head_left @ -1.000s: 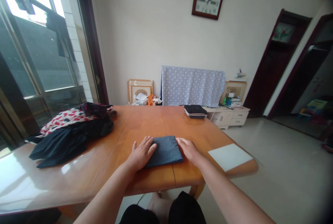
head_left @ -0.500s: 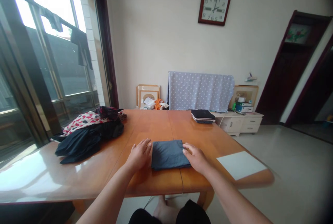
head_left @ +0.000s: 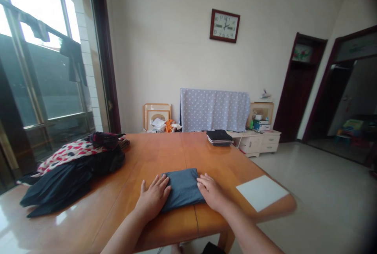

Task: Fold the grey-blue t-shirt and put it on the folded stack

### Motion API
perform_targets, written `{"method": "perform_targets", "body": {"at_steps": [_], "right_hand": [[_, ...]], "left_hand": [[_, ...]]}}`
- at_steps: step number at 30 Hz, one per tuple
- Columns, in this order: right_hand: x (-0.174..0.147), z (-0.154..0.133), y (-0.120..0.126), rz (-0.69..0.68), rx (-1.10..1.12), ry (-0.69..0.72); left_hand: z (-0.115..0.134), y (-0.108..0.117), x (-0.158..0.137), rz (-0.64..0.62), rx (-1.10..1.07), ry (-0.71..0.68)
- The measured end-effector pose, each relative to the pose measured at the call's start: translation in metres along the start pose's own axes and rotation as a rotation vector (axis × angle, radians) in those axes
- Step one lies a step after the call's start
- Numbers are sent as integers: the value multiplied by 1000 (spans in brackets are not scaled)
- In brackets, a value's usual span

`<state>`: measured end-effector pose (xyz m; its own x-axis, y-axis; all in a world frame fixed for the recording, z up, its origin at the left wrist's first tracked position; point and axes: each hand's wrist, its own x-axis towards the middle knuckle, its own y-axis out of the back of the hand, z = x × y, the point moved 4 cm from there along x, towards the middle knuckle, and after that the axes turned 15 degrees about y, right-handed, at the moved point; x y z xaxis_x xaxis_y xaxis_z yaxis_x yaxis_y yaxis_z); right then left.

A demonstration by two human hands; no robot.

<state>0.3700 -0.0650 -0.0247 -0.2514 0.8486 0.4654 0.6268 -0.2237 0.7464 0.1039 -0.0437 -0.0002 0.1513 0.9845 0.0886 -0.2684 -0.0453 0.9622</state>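
Observation:
A folded blue-grey cloth garment [head_left: 183, 189] lies flat on the wooden table [head_left: 159, 151] in front of me; its exact kind does not show. My left hand [head_left: 153, 197] rests at its left edge, fingers spread and the tips on the fabric. At the opposite edge, my right hand [head_left: 210, 192] lies with its fingers outstretched, the tips touching the cloth's right side. Neither hand grips anything.
To the left is a loose heap of dark and heart-patterned clothes [head_left: 79, 163]. A stack of folded clothes [head_left: 219, 137] stands at the table's far edge. A pale sheet [head_left: 262, 192] lies near the right corner. Beyond stands a white cabinet [head_left: 259, 144].
My view has turned slightly right and up. My left hand has come onto the cloth's left edge with its fingers more spread. The right hand stays at the right edge.

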Motion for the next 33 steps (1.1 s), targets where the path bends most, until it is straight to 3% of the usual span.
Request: {"method": "perform_targets", "body": {"at_steps": [9, 13, 20, 26, 29, 33], "right_hand": [[-1, -9, 6, 11, -7, 0], [-4, -2, 9, 101, 93, -24], [-8, 12, 12, 287, 281, -104], [-17, -24, 24, 209, 120, 39], [-24, -52, 38, 121, 19, 179], [-27, -70, 54, 22, -51, 222]], "left_hand": [[-6, -6, 6, 11, -8, -1], [-7, 0, 5, 1, -104, 23], [-9, 28, -13, 182, -264, -31], [0, 37, -37, 195, -380, -112], [3, 39, -44, 170, -401, -111], [3, 42, -46, 182, -408, -75]]}}
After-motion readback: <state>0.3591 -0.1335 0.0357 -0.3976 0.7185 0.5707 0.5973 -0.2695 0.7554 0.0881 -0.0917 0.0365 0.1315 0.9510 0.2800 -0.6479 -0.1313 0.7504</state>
